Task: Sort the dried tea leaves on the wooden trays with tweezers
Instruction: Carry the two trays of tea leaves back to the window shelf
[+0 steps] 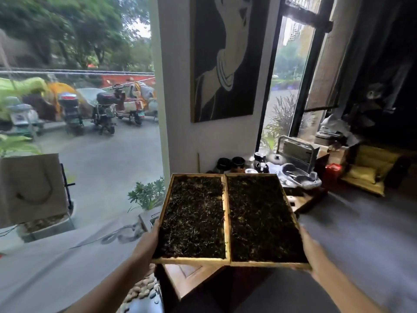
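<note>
In front of a white wall with a framed black-and-cream painting point(225, 57), a person holds two wooden trays side by side in the air, above a dark wooden stand point(191, 281). The left hand point(147, 243) grips the outer edge of the left tray point(191, 261), fingers curled under its rim; the right hand point(312, 251) grips the outer edge of the right tray point(270, 264) the same way. The trays touch along their inner rims.

Both trays are filled nearly edge to edge with dried tea leaves point(194, 213). The left load looks flecked with pale stems and tips, while the right looks darker and more even, though the blur makes this uncertain.

No tweezers are visible, and neither hand is free to use them. Sorting itself appears not to have begun here: the trays likely still need setting down on a surface, then picking through.

Beyond the trays, a cluttered side table carries dark jars point(230, 163) and teaware point(295, 175).
</note>
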Demonstrator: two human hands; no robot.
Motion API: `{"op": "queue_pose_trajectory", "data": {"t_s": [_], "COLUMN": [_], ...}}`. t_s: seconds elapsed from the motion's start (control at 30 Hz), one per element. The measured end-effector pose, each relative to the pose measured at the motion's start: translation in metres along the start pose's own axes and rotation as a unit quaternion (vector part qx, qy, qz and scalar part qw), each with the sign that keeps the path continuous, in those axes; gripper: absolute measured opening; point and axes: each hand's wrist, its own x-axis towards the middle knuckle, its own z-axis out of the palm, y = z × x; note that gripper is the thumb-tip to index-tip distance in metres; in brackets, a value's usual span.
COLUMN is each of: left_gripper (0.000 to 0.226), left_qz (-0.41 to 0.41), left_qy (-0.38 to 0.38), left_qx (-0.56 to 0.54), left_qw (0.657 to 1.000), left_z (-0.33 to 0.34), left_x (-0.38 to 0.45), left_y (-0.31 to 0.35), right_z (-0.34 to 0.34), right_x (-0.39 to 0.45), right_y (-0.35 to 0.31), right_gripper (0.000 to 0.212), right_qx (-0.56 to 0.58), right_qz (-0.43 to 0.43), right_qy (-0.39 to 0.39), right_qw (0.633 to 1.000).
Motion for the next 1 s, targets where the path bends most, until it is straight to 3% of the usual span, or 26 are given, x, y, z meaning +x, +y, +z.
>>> {"op": "queue_pose_trajectory", "data": {"t_s": [0.23, 0.4, 0.53, 0.67, 1.0], "left_gripper": [0.073, 0.076, 0.077, 0.068, 0.072], "left_qz": [0.002, -0.030, -0.087, -0.103, -0.161], "left_qy": [0.087, 0.178, 0.233, 0.283, 0.298], "left_qx": [-0.034, -0.033, -0.063, -0.053, -0.034], "left_qw": [0.996, 0.983, 0.967, 0.952, 0.940], "left_z": [0.007, 0.024, 0.033, 0.038, 0.048], "left_x": [0.052, 0.072, 0.077, 0.077, 0.075], "left_y": [-0.010, -0.028, -0.054, -0.083, -0.159], "right_z": [0.070, 0.113, 0.140, 0.158, 0.177], "right_x": [0.118, 0.191, 0.222, 0.241, 0.267], "right_y": [-0.028, -0.045, -0.040, -0.021, 0.052], "right_gripper": [0.059, 0.086, 0.070, 0.076, 0.074], "right_qx": [-0.016, -0.114, -0.137, -0.176, -0.214], "right_qz": [-0.017, -0.042, -0.045, -0.050, -0.022], "right_qy": [-0.113, -0.170, -0.216, -0.243, -0.271], "right_qw": [0.993, 0.978, 0.966, 0.953, 0.938]}}
